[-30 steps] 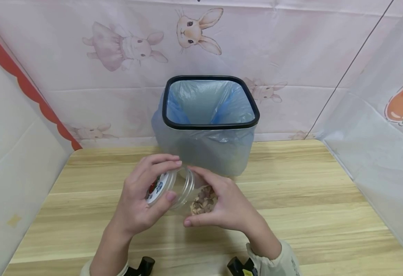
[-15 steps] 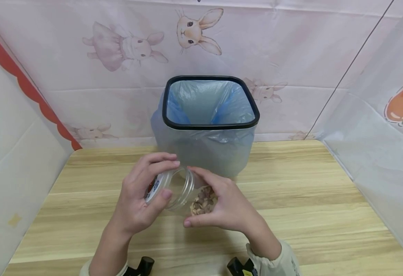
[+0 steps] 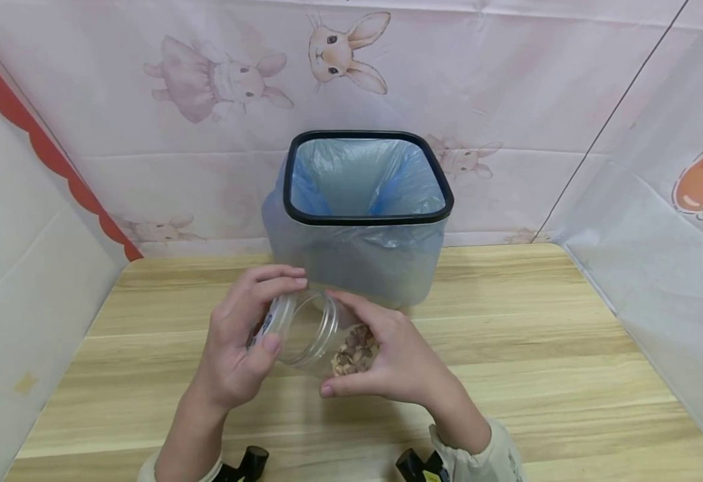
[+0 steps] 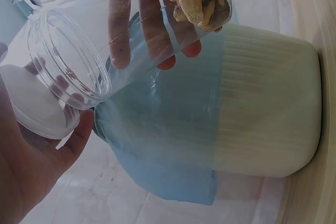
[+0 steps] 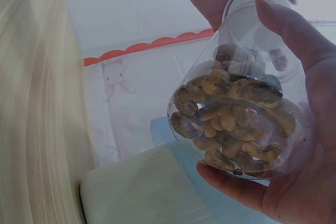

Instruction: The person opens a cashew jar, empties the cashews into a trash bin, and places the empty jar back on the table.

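Note:
My right hand (image 3: 390,358) grips a clear plastic jar (image 3: 330,329), tilted with its mouth toward the left. Brown-skinned cashews (image 5: 231,129) lie heaped toward its bottom end, and they show through the wall in both wrist views. My left hand (image 3: 240,345) holds the jar's round lid (image 4: 39,103) between thumb and fingers. A printed label covers the lid's top, partly hidden by the hand. In the left wrist view the lid is off the threaded jar mouth (image 4: 68,59), just beside it. Both hands are above the table, in front of the bin.
A bin (image 3: 351,264) with a black rim and a blue bag lining stands at the back of the wooden table (image 3: 538,348). Rabbit-printed cloth (image 3: 219,174) hangs behind it. Light-coloured panels (image 3: 26,268) close off both sides.
My left hand has moved a little to the left with the lid, widening the gap to the jar mouth. The right hand and the jar have stayed in place.

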A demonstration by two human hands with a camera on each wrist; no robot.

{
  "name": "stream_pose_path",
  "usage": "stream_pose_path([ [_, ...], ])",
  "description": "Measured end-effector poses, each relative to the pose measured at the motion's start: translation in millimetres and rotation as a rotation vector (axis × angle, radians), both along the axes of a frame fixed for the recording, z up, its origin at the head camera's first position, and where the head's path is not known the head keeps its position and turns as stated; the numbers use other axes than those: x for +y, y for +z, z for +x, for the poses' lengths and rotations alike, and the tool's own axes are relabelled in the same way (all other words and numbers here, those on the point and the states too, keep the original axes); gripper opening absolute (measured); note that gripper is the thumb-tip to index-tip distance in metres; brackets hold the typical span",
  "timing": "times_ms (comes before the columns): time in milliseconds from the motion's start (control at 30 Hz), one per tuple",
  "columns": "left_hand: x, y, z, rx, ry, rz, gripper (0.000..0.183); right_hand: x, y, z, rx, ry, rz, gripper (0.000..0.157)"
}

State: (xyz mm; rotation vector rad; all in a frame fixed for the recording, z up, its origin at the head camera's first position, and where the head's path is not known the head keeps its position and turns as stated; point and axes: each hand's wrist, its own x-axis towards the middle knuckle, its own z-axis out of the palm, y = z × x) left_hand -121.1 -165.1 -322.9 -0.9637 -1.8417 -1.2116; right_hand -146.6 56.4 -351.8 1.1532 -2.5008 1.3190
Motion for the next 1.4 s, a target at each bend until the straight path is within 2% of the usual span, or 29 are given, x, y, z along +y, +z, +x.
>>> stream_pose_path([
  [233, 0.3, 0.2, -0.5, 0.011, -0.003, 0.020, 0.046, 0.0, 0.5, 0.4, -0.007, 0.000, 0.009, 0.103],
  [400, -0.5, -0.2, -1.6, 0.022, 0.022, 0.031, 0.050, 0.7, 0.7, 0.2, 0.007, -0.001, 0.014, 0.103],
  [667, -1.2, 0.8, -3.4, 0.055, 0.058, 0.099, 0.056, 0.8, 0.3, -0.8, 0.021, 0.006, 0.014, 0.103],
  [900, -3.9, -4.6, -7.0, 0.070, 0.006, 0.207, 0.063, 1.2, -0.9, -1.8, 0.002, 0.007, 0.011, 0.102],
  [967, -4.6, -5.7, -7.0, 0.069, 0.008, 0.234, 0.064, 1.1, -0.8, -1.6, -0.004, 0.009, 0.008, 0.102],
  [1233, -6.5, -3.9, -4.7, 0.104, 0.148, 0.230, 0.062, 0.7, -1.0, -1.7, -0.008, 0.005, 0.007, 0.102],
  [1333, -6.6, -4.1, -4.2, 0.107, 0.172, 0.219, 0.060, 0.5, -1.0, -1.4, -0.005, 0.002, 0.010, 0.102],
  [1400, -6.8, -4.5, -3.8, 0.097, 0.165, 0.220, 0.057, 0.4, -1.1, -1.4, 0.000, 0.000, 0.012, 0.102],
])
